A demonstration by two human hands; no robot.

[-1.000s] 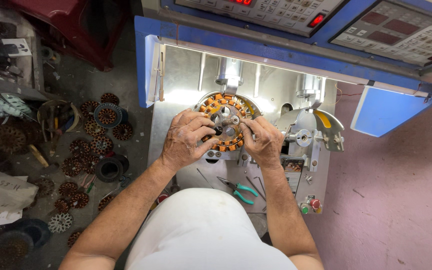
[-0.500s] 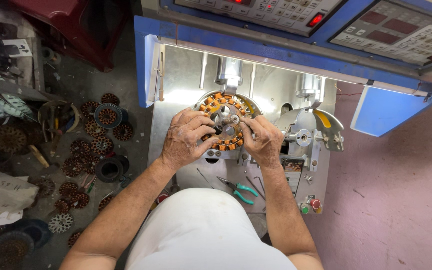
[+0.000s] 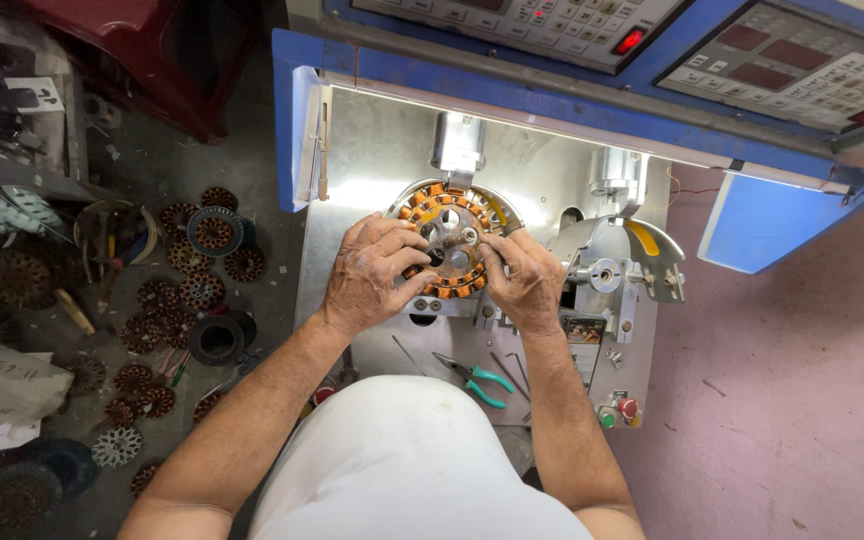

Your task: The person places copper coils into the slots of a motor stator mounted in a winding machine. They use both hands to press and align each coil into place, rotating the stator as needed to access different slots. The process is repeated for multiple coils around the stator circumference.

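A round stator with orange copper coils sits on the metal plate of a winding machine, under a lit strip. My left hand rests on the stator's lower left edge, fingers curled over the coils. On the lower right edge my right hand grips it with thumb and fingertips near the steel hub. Both hands hide the lower part of the ring.
Green-handled pliers and thin rods lie on the plate near my waist. A grey winding arm with a yellow patch stands to the right. Red and green buttons sit at the plate's corner. Several wound stators litter the floor at left.
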